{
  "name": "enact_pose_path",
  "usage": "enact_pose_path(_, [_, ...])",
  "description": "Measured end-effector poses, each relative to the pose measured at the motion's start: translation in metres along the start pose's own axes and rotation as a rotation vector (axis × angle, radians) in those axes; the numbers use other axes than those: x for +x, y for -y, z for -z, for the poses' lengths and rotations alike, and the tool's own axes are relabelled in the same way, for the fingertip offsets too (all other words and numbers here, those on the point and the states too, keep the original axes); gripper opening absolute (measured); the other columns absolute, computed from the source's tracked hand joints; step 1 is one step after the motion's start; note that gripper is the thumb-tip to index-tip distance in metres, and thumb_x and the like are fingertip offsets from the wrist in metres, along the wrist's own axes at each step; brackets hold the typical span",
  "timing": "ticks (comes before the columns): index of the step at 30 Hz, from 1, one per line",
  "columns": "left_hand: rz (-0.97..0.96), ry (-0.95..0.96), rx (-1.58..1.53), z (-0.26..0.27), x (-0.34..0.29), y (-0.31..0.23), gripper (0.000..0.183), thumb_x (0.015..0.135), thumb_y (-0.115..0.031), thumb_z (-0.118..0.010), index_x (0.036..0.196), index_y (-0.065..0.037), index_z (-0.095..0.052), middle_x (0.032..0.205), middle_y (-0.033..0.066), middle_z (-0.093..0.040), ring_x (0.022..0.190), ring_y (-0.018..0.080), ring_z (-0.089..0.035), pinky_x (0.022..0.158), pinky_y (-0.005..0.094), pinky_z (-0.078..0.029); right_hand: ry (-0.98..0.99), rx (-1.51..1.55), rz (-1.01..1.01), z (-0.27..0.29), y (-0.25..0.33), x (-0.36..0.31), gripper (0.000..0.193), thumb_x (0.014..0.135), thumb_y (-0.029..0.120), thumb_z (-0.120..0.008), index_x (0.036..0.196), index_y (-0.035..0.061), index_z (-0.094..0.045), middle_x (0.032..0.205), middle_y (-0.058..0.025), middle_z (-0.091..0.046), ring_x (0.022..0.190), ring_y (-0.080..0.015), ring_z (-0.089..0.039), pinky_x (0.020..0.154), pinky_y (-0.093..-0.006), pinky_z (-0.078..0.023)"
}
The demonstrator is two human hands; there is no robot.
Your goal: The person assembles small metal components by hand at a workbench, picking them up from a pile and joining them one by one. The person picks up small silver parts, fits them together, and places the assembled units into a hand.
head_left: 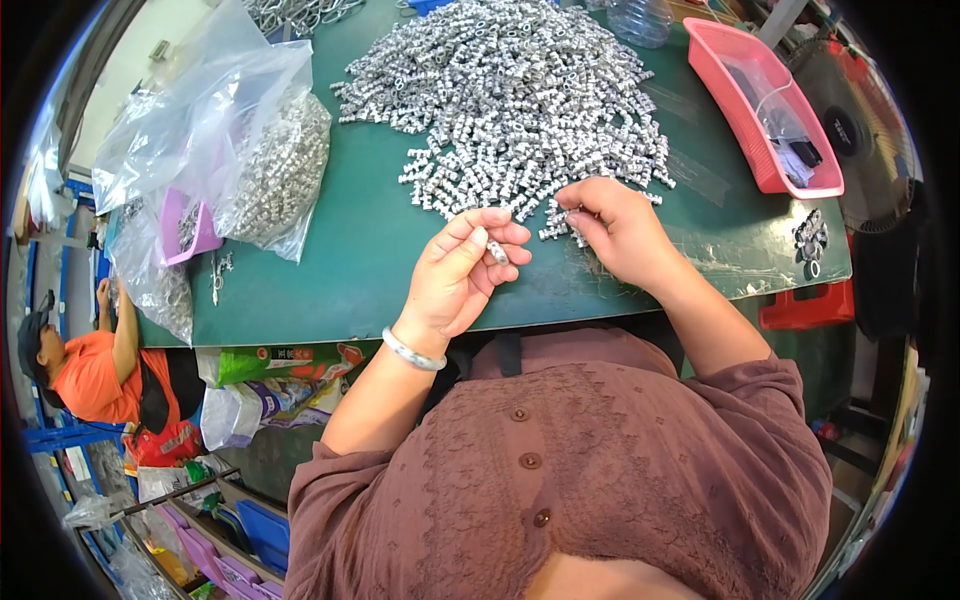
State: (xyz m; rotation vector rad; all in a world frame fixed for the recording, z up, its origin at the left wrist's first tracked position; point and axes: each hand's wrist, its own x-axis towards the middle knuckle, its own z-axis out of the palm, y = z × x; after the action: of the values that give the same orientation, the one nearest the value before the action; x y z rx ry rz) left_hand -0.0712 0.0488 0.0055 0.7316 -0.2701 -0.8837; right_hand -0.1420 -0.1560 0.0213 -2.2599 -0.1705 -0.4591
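Note:
A big heap of small silver metal parts (510,90) covers the middle of the green table (350,260). My left hand (462,275) is raised just above the table's near edge and pinches one small silver metal part (497,251) between thumb and fingers. My right hand (615,228) rests at the near fringe of the heap, its fingertips closed on a few loose parts there. A silver bangle (412,352) circles my left wrist.
A clear plastic bag of the same silver parts (270,170) lies at the left, beside a small purple tray (185,228). A pink tray (765,105) stands at the right, a black fan (860,130) beyond it. A person in orange (90,370) sits at far left.

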Motion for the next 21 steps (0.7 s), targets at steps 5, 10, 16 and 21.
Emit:
enact_pose_path(5, [0.100, -0.131, -0.077, -0.014, 0.001, 0.004, 0.026, 0.090, -0.019, -0.045, 0.106, 0.000, -0.051, 0.093, 0.0107, -0.059, 0.080, 0.0184, -0.057, 0.068, 0.0299, -0.048, 0.088, 0.793, -0.365, 0.003, 0.005, 0.001, 0.026, 0.081, -0.006, -0.051, 0.107, -0.0011, -0.052, 0.094, -0.0063, -0.059, 0.088, -0.0088, -0.055, 0.077, -0.0232, -0.045])
enact_pose_path(10, [0.120, -0.180, 0.147, -0.029, 0.002, 0.012, 0.015, 0.088, -0.018, -0.052, 0.092, -0.005, -0.056, 0.076, 0.0011, -0.054, 0.064, 0.0091, -0.047, 0.054, 0.0218, -0.038, -0.009, 0.799, -0.154, -0.007, 0.018, -0.004, 0.032, 0.080, -0.007, -0.052, 0.111, -0.0005, -0.050, 0.097, -0.0076, -0.058, 0.087, -0.0102, -0.055, 0.076, -0.0239, -0.045])
enact_pose_path(16, [0.016, -0.165, 0.179, -0.024, 0.002, 0.015, 0.010, 0.088, -0.014, -0.053, 0.092, -0.006, -0.056, 0.076, 0.0004, -0.054, 0.063, 0.0075, -0.047, 0.053, 0.0200, -0.037, -0.017, 0.453, 0.012, 0.001, 0.019, -0.001, 0.033, 0.074, -0.004, -0.059, 0.106, 0.0013, -0.054, 0.097, -0.0080, -0.055, 0.085, -0.0171, -0.055, 0.073, -0.0283, -0.046])
enact_pose_path(21, [0.036, -0.074, 0.036, -0.018, 0.000, 0.015, 0.011, 0.088, -0.014, -0.052, 0.094, -0.005, -0.055, 0.081, 0.0019, -0.053, 0.065, 0.0080, -0.046, 0.053, 0.0196, -0.037, 0.058, -0.258, 0.232, 0.000, 0.004, -0.002, 0.029, 0.067, 0.007, -0.067, 0.095, 0.0062, -0.059, 0.095, -0.0075, -0.052, 0.087, -0.0259, -0.049, 0.076, -0.0366, -0.040])
